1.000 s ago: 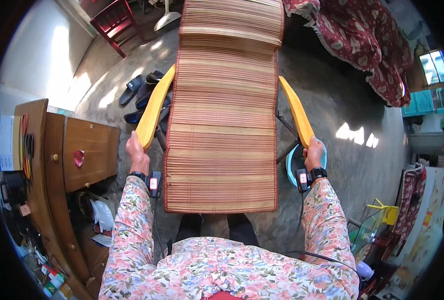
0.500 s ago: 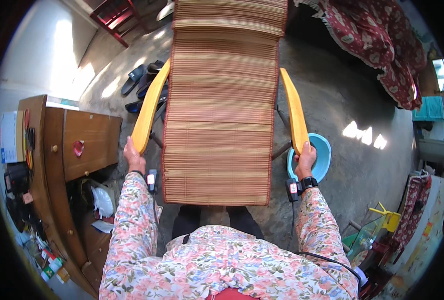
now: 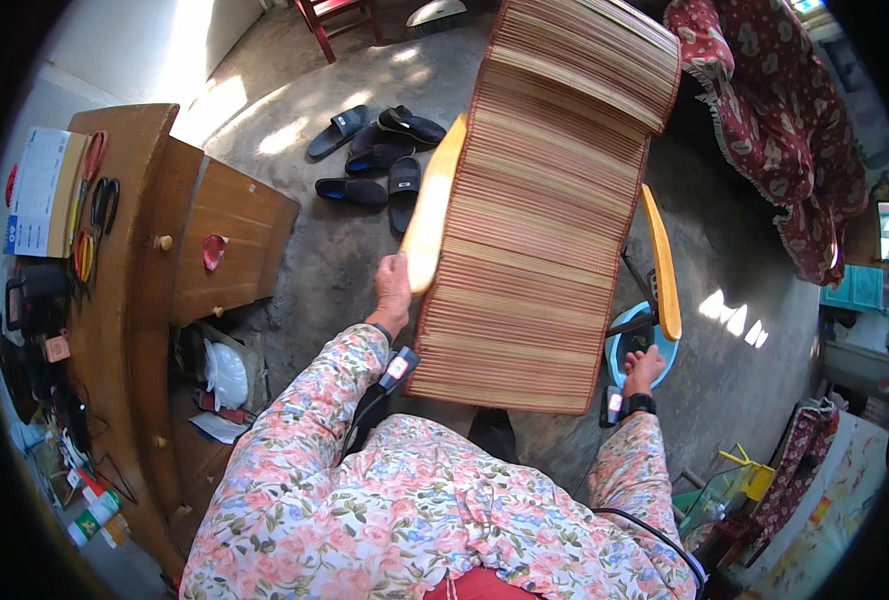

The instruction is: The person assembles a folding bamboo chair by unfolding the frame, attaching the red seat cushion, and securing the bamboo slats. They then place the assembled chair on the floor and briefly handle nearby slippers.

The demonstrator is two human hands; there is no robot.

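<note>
A lounge chair with a striped bamboo-slat mat (image 3: 535,230) stands before me, tilted toward the upper right of the view. My left hand (image 3: 393,292) is closed round the near end of its yellow wooden left armrest (image 3: 433,215). The matching right armrest (image 3: 663,265) has nobody's hand on it. Just below that armrest's near end is my right hand (image 3: 645,370), apart from it, with fingers loosely bent and nothing visible in them. A light-blue basin (image 3: 668,357) sits on the floor behind this hand, partly hidden by it and the chair's dark frame.
Several dark slippers (image 3: 353,192) lie left of the chair. A wooden cabinet (image 3: 130,300) lines the left side, with scissors (image 3: 105,203) on top. Red patterned cloth (image 3: 765,130) hangs at upper right. A yellow-and-green item (image 3: 760,478) is at lower right.
My right hand has let go of the right armrest and dropped just below it. The left hand still grips its armrest. The view has turned, so the chair now appears slanted and farther right.
</note>
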